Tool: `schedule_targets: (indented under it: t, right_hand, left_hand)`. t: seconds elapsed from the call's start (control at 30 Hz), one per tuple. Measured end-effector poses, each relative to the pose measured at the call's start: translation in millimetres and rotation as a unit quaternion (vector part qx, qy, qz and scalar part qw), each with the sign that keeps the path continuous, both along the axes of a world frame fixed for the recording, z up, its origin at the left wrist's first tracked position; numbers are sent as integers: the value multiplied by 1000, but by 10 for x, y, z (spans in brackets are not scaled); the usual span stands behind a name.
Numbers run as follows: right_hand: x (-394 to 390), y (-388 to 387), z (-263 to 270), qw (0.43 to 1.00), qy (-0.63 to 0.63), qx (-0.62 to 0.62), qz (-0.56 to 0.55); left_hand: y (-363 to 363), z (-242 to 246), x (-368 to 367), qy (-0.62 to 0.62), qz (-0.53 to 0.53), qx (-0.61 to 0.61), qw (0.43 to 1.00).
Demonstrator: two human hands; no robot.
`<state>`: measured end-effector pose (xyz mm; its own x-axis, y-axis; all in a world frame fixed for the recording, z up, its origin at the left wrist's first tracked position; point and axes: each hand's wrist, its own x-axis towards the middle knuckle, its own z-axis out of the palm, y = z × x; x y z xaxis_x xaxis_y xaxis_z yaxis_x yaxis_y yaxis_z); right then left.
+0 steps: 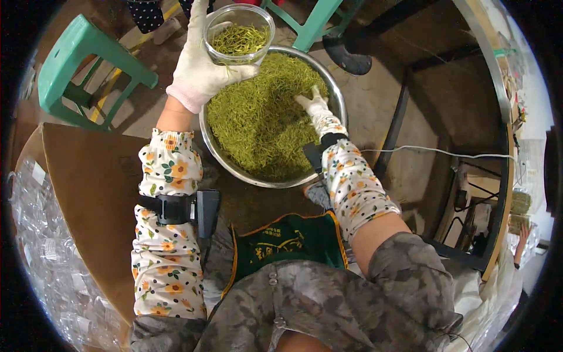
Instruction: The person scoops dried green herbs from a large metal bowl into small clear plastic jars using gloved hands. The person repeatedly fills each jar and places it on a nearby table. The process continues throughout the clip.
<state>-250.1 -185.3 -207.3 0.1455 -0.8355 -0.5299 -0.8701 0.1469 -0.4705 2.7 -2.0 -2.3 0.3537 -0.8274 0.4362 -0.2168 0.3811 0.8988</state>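
My left hand, in a white glove with a pink cuff, holds a round clear plastic tub by its side. Thin yellow-green dried strands lie inside the tub. Below and beyond it is a wide stainless-steel basin, heaped with the same kind of dried plant strands. My right hand, also gloved in white, reaches into the basin's right side. Its visible fingers are spread at the heap, with nothing seen between them; some fingertips may be hidden in the strands.
A green plastic stool stands at the left, another beyond the basin. Clear plastic containers fill a cardboard box at my left. A black-framed table and a white cable are at right, with another person's hand.
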Motion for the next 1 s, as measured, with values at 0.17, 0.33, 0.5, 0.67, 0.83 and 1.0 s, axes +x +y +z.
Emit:
schedule_targets:
  t: [0.17,0.33,0.5,0.67,0.83,1.0]
  right_hand:
    - [-47,706,-68,945,-185,-265,53]
    - [-28,1432,193,964,-144,-221,39]
    - [-187,1255,-51,954,-174,-215,119]
    - [-71,364,173,941,-171,-161,243]
    - [327,150,284,979,-9,-124,163]
    - [623,730,403,918,137,-150,342]
  left_hand:
    - [-28,-21,-41,-20,3,-11,1000]
    - [32,-35,-2,-52,22,4,998]
    - [11,-90,18,-42,21,-2,999]
    - [56,-105,79,-73,13,-39,996]
    - [55,16,-20,12,-19,-13,1000]
    - [1,-138,65,-57,16,-20,998]
